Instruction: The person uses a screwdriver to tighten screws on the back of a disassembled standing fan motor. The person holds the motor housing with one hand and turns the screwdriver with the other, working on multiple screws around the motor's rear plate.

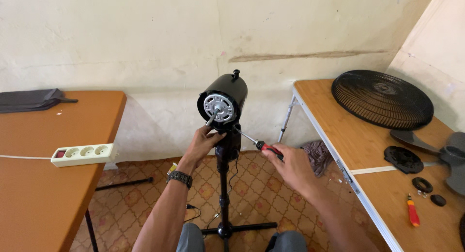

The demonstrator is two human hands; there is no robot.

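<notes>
A black fan motor housing (231, 90) sits on top of a black stand pole (223, 184), its silver front plate (218, 107) and shaft facing me. My left hand (202, 141) grips the neck just under the housing; a dark watch is on that wrist. My right hand (290, 166) holds a red-and-black screwdriver (264, 146), whose metal shank points up-left with its tip at the lower right of the front plate.
A wooden folding table (353, 140) on the right carries a black fan grille (382, 99), grey fan blades (448, 155), a black round plate (403, 159), small black caps (422, 184) and a red screwdriver (412, 212). The brown table (29, 184) on the left bears a white power strip (83, 154) and dark cloth (29, 99).
</notes>
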